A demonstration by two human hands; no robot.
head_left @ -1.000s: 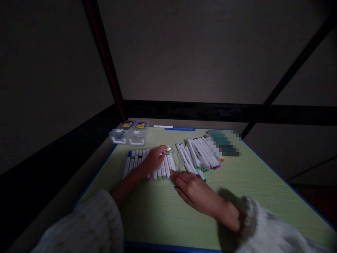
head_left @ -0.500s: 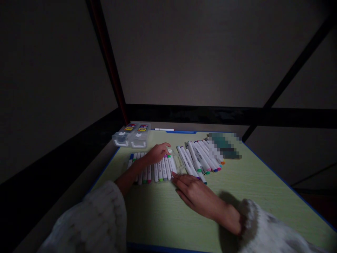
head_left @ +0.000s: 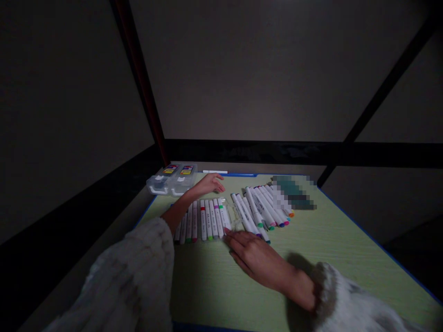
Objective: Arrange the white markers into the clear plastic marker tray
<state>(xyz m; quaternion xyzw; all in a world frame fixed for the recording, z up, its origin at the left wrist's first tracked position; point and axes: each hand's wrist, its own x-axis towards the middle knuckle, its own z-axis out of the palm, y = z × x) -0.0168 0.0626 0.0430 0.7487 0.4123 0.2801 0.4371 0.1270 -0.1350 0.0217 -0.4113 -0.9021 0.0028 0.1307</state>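
Head view: pale green bench [head_left: 221,286] with blue edging.
Marker row [head_left: 208,220]: side by side on the bench, left end partly behind the left forearm.
Left hand [head_left: 208,183]: near the row's far edge, fingers loosely spread, empty.
Right hand [head_left: 254,253]: fingers straight, close together, at the row's near right corner; grip cannot be told.
Loose markers [head_left: 265,210]: heaped just right of the row.

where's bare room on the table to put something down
Two main patches of table are free: near middle, between left sleeve and right sleeve, in front of the marker row; and right side, past the loose markers. It's crowded at far left with clear cases, and mid-table around the left hand and right hand.
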